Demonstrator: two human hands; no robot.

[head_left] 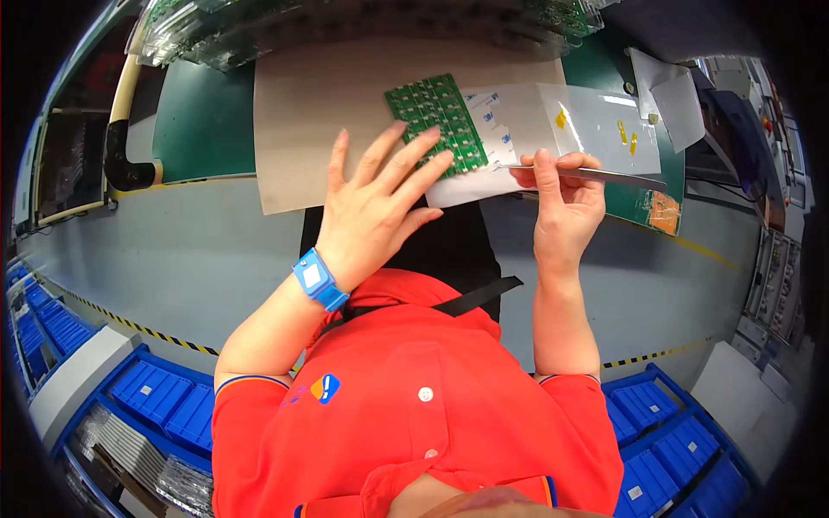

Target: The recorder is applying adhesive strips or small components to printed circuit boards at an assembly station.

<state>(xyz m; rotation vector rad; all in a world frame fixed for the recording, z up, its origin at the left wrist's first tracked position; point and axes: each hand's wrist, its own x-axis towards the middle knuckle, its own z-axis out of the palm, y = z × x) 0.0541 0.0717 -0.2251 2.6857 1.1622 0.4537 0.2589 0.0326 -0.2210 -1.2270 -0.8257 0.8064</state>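
A green circuit board panel (432, 112) lies on a beige mat (345, 95) on the workbench. My left hand (376, 203), with a blue wrist strap (318, 278), rests flat with its fingertips pressing on the near edge of the panel. My right hand (561, 198) pinches metal tweezers (604, 174), whose tip points left to the panel's lower right corner. A white backing sheet (553, 121) with small yellow tape pieces (623, 131) lies under and to the right of the panel.
Stacks of clear trays with green boards (345, 22) line the far edge of the green bench (203, 121). Loose white paper (669, 91) lies at the right. Blue bins (164, 397) stand on the floor at both sides, beside black-and-yellow floor tape (138, 326).
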